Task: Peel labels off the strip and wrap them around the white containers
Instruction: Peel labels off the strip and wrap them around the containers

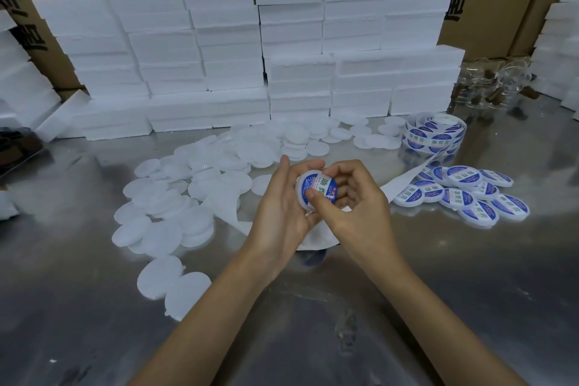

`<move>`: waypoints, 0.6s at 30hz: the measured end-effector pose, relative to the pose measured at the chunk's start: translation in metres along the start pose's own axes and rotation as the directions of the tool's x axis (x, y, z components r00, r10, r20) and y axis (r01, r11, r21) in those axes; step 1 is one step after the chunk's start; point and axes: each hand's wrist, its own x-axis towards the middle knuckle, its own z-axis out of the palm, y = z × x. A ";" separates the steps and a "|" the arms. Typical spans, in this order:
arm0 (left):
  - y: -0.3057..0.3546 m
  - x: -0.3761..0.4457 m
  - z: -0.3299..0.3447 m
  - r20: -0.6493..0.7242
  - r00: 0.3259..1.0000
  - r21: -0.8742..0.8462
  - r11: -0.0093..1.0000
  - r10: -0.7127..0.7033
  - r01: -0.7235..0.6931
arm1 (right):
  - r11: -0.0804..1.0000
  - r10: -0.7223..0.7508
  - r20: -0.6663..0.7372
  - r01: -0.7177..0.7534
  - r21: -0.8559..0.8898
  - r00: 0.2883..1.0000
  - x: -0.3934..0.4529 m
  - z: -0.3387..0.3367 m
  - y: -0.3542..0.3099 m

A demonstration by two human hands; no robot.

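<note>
Left hand (283,213) is cupping a round white container (308,189) above the steel surface (438,291), fingers curled round its rim. Right hand (357,207) is curling over it, thumb (316,199) pressing the blue label (319,186) flat. Label roll (434,133) is sitting far right, labelled containers (463,191) just beside it, unlabelled ones (194,194) piling left.

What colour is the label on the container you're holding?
Blue and white, with a small red mark, on the container held in both hands; head view.
</note>
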 end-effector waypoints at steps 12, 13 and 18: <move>0.006 -0.006 0.002 0.020 0.999 -0.070 0.997 0.027 -0.025 | 0.949 -0.052 -0.057 0.032 -0.314 0.997 -0.006 -0.001 -0.004; 0.006 -0.006 0.003 0.023 1.000 -0.104 0.995 0.013 -0.010 | 0.943 -0.049 -0.061 0.026 -0.332 0.997 -0.005 -0.002 -0.004; 0.007 -0.007 0.004 0.027 0.998 -0.239 0.970 -0.050 0.055 | 0.933 -0.096 -0.064 0.067 -0.354 0.993 -0.007 -0.001 -0.005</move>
